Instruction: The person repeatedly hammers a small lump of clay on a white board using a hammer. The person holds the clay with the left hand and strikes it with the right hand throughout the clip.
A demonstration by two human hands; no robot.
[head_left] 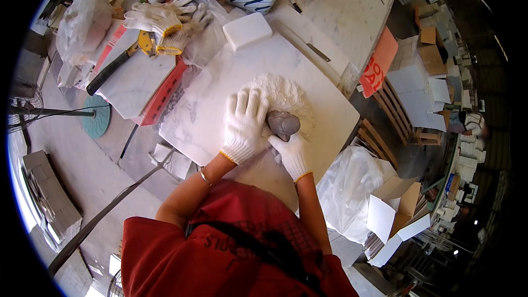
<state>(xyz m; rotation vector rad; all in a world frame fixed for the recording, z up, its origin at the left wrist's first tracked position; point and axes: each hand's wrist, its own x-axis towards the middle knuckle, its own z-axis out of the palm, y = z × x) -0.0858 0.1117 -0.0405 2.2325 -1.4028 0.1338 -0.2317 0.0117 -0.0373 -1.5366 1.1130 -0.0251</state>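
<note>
A small dark grey-brown lump [284, 125], rounded like a carved figurine, is gripped in my right hand [292, 155], whose thumb shows along its near side. My left hand [245, 124] lies palm down just left of the lump, its fingers stretched out towards a heap of white powder [281, 91]. Both hands wear white knitted gloves with yellow cuffs. Under them is a pale marble slab [190, 107], dusted with powder around the heap. What the underside of my left hand touches is hidden.
A white block [247, 30] rests at the slab's far edge. Further left, a black-and-yellow handled tool [118, 63] lies on a boxed slab, near spare gloves [159, 19] and plastic bags [85, 22]. Open cardboard boxes [396, 209] and plastic sheeting [352, 187] stand at right.
</note>
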